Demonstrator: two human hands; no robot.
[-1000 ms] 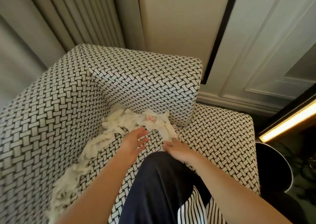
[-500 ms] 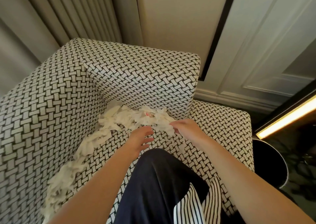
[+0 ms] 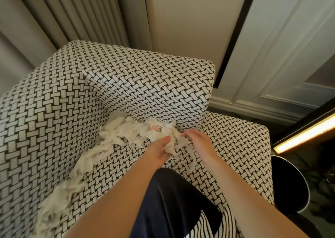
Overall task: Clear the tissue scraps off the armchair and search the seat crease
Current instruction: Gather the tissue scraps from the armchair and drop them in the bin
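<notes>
Fingers point(image 3: 167, 138) of the left hand point(image 3: 158, 151) lay nearly straight, tips touching the scraps point(image 3: 126, 130) and holding nothing. Those of the right hand point(image 3: 198, 141) bent down onto the same heap, and whether they pinched any could not be told. Two hands, one armchair point(image 3: 145, 85), one knee point(image 3: 174, 201) in dark cloth resting on the seat point(image 3: 235, 147), and one pink bit point(image 3: 155, 128) among the scraps, which were too many to count. White, torn and crumpled, they ran in one long band where the seat met the chair's far and left walls, from just beyond the hands down to the near left. Right of the hands the seat stretched to its right edge, with a black round thing point(image 3: 288, 183) just beyond
</notes>
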